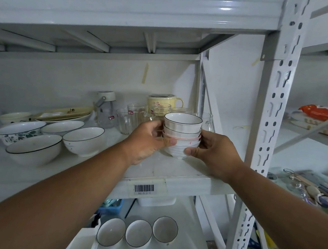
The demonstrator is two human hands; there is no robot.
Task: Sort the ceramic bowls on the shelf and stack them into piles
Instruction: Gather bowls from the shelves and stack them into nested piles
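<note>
A stack of small white bowls (pixel 181 132) stands near the right end of the shelf (pixel 176 170); the top ones have dark rims, one has a pink rim, the bottom one is ribbed. My left hand (pixel 149 142) grips the stack from the left, thumb across its front. From the right my right hand (pixel 212 151) holds it, thumb on the ribbed bowl. Larger white bowls with dark rims (pixel 83 139) (pixel 34 148) sit loose on the left, along with a leaf-patterned bowl (pixel 16 132).
Glass mugs (pixel 133 117), a glass jar (pixel 105 110) and a yellow lidded mug (pixel 162 101) stand behind the stack. Plates (pixel 64 116) lie at the back left. A perforated steel upright (pixel 272 117) rises at the right. Three small bowls (pixel 137 232) sit on the shelf below.
</note>
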